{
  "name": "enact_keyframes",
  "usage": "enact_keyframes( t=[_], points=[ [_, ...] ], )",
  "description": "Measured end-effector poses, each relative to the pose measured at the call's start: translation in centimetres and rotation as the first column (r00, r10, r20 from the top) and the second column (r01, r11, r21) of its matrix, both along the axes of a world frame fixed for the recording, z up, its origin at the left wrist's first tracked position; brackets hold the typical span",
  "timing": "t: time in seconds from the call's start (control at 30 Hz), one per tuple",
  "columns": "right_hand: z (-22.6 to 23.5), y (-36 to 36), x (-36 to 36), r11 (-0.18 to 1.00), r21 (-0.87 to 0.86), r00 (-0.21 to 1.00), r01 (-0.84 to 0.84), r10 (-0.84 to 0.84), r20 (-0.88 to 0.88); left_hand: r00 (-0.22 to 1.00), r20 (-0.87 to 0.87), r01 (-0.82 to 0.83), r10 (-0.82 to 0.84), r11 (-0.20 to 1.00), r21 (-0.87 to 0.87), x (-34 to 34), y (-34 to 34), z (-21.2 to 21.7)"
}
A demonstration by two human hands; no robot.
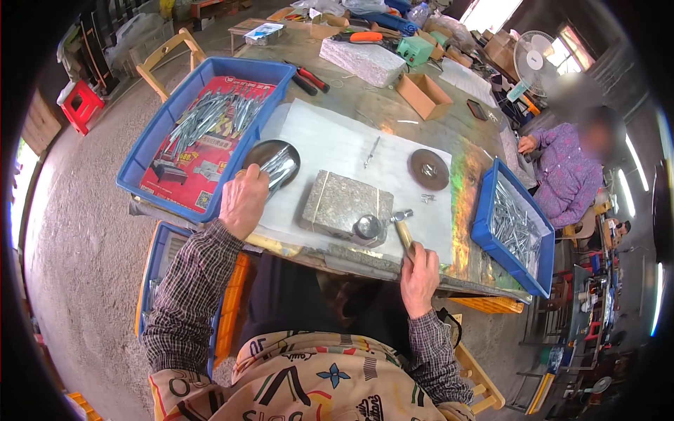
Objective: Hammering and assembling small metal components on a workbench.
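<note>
My left hand (244,200) is closed at the near rim of a dark round dish (291,181), fingertips against the slim silvery metal pieces (279,163) lying in it. What is between its fingers, if anything, is hidden. In my right hand (420,278) is the wooden handle of a small hammer (404,230), its head resting beside a granite-like stone block (344,203). A round metal piece (367,226) sits at the block's near right corner. On the white sheet (309,126) lie a slim metal piece (372,151) and a brown round dish (428,170) with small parts.
A blue tray (133,158) of metal pieces stands at left, another blue tray (540,277) at right. Pliers (309,81), a cardboard box (424,97) and a foam-like block (361,59) are farther back. A co-worker in a purple top (572,165) sits at the right side.
</note>
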State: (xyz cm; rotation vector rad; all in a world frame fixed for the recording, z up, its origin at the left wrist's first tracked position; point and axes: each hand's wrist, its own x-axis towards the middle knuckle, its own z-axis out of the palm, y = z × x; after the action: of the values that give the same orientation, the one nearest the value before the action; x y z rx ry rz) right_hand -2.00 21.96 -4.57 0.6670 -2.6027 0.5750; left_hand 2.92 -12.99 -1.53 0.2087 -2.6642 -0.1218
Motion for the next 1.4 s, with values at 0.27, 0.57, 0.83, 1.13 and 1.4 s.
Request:
enact_keyframes(
  t=[0.27, 0.57, 0.83, 1.13, 1.4],
  points=[
    [0.6, -0.4, 0.0, 1.000, -0.010, 1.000, 0.002, -0.002, 0.016, 0.998, 0.013, -0.056, 0.058, 0.996, -0.075, -0.6, -0.5, -1.6],
    [0.4, 0.1, -0.3, 0.999, 0.034, 0.999, -0.007, 0.006, 0.038, 0.990, -0.133, 0.062, -0.054, 0.997, 0.053, 0.7, -1.1, 2.1],
    [1.2, -0.5, -0.1, 1.000, 0.022, 0.996, -0.007, 0.005, 0.093, 0.959, -0.009, -0.277, 0.284, 0.942, 0.190, -1.2, -12.8, 2.3],
    [0.8, -0.5, -0.3, 0.998, 0.055, 0.998, 0.006, -0.009, 0.067, 0.913, 0.171, -0.403, 0.370, 0.881, 0.248, -7.2, -15.5, -0.1],
    [0.8, -0.5, -0.5, 0.997, 0.074, 0.997, 0.007, -0.013, 0.080, 0.880, 0.222, -0.465, 0.421, 0.859, 0.215, -10.8, -14.8, -1.4]
  ],
)
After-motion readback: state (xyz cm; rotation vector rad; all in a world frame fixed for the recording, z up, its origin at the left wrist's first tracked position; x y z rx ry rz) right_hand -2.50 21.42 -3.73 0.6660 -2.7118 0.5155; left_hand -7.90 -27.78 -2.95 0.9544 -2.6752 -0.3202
